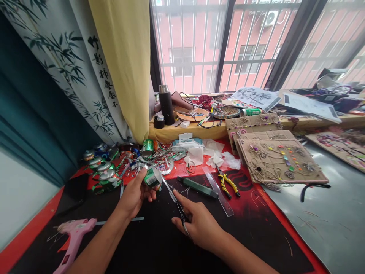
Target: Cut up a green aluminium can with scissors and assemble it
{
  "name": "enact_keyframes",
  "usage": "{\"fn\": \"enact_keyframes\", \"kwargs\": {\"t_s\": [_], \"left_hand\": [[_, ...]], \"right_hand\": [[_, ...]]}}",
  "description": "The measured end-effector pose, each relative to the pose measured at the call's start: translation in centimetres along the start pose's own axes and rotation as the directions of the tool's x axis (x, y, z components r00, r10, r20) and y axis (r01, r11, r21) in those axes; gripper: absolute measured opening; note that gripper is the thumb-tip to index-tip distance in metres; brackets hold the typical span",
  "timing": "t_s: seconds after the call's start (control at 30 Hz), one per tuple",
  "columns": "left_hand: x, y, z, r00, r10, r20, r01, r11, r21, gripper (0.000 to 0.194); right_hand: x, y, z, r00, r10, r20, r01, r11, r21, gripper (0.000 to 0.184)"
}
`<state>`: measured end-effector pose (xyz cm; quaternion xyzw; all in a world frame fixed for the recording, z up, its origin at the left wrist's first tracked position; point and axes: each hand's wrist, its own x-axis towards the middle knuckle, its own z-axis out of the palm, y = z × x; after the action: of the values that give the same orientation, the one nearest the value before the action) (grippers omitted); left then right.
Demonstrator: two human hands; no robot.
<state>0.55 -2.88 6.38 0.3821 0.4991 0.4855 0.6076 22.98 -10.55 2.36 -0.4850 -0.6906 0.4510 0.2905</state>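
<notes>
My left hand point(137, 195) is closed around a cut piece of a green drink can point(152, 178), its open round end turned to the right. In my right hand point(196, 219) is a pair of scissors point(173, 196), fingers through the handles. The blades point up and left, right beside the can's cut edge; whether they touch it I cannot tell. Behind the can lies a heap of metal strips and can scraps point(164, 158). A dark green utility knife point(197, 187) lies just beyond my right hand.
A clear ruler point(219, 192) and yellow-black pliers point(228, 185) lie right of the knife. Cut can bottoms point(107, 175) stand at the left, a pink glue gun point(76, 238) nearer me. Decorated cardboard point(282, 158) leans at the right; a black thermos point(166, 106) stands on the sill.
</notes>
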Motion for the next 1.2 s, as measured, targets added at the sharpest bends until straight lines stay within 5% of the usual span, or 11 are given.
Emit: {"fn": "enact_keyframes", "kwargs": {"t_s": [0.73, 1.2], "left_hand": [[-0.1, 0.1, 0.5, 0.998, -0.058, -0.023, 0.059, 0.998, 0.010, 0.054], [-0.5, -0.3, 1.1, 0.995, -0.099, -0.001, 0.099, 0.993, 0.059, 0.055]], "right_hand": [[0.1, -0.3, -0.2, 1.000, 0.016, -0.010, -0.017, 0.998, -0.058, 0.081], [0.2, -0.5, 0.3, 0.997, 0.080, -0.016, -0.079, 0.995, 0.053, 0.081]]}}
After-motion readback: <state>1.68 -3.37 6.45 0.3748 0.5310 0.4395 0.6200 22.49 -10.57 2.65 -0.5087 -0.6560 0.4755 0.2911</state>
